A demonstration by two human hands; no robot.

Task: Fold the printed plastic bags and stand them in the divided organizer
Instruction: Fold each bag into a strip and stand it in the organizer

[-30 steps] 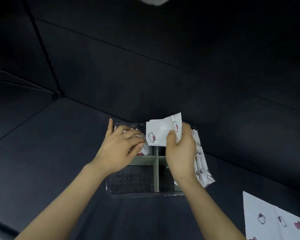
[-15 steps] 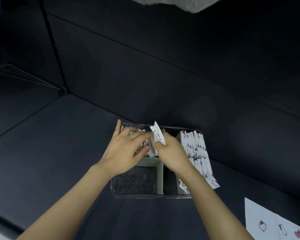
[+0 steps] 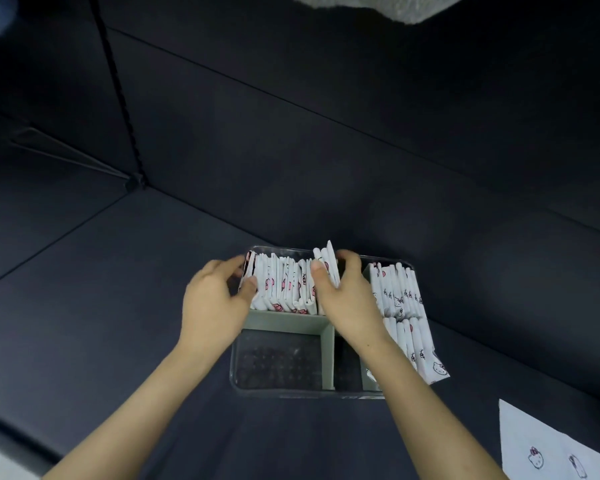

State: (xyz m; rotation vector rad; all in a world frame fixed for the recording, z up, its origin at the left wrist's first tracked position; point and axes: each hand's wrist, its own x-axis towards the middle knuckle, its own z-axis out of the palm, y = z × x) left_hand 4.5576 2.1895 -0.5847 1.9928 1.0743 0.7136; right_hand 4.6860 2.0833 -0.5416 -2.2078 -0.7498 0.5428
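Observation:
A clear divided organizer [image 3: 281, 389] with grey-green partitions sits on a dark cushion. Its back-left compartment holds a row of folded white printed bags [image 3: 284, 285] standing on edge. My right hand [image 3: 343, 299] pinches a folded bag [image 3: 328, 263] at the right end of that row, thumb on its near side and fingers behind it. My left hand [image 3: 215, 299] holds the left end of the row, thumb against the first bag. More folded bags [image 3: 400, 306] fill the right side of the organizer. The front-left compartment holds nothing.
A flat unfolded printed bag [image 3: 555, 448] lies on the cushion at the lower right. The organizer stands against the dark sofa back [image 3: 326, 150]. A grey fuzzy item [image 3: 378, 5] shows at the top edge.
The folded bag went from held above the organizer down into the right end of the back-left row. My left hand slid from on top of the row to its left end.

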